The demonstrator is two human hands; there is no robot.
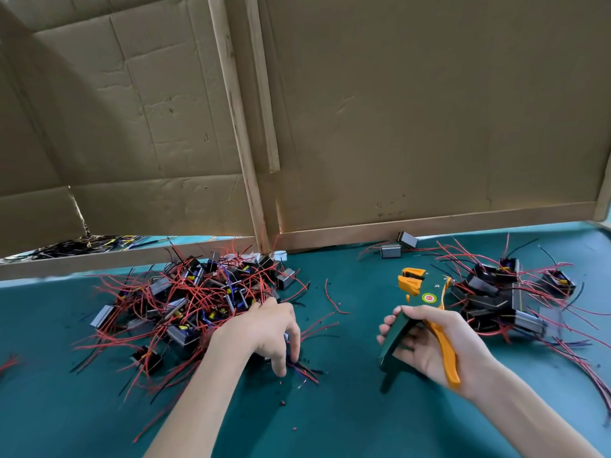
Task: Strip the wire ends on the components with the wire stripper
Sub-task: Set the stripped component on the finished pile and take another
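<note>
Left hand [264, 328]: palm down at the near right edge of the left pile of components [185, 302], fingers bent and pointing down into a small cluster of dark and red wires [302, 366] on the green mat [330, 418]. The fingertips are motion-blurred and the palm covers whatever is beneath; a pale sliver shows between the fingers, identity unclear. Cannot tell whether it has hold of anything. Right hand [436, 345]: wrapped firmly round the handles of the wire stripper [420, 299], held clear of the mat, with fingers over the green handle and the orange handle lying across the palm; the handles are spread apart. Its orange head points up and away, nothing visible in it. Left pile: black-bodied components tangled in red and black leads, individual wire ends not resolvable. A second pile of components [492, 292] sits just beyond the right hand, its leads cut off by the right frame edge. Two stray components [391, 251] lie by the foot of the cardboard wall [413, 127]. Small red insulation scraps [283, 403] dot the mat. Through the gap under the left cardboard, a bundle of dark and yellow wires [82, 242], mostly hidden.
</note>
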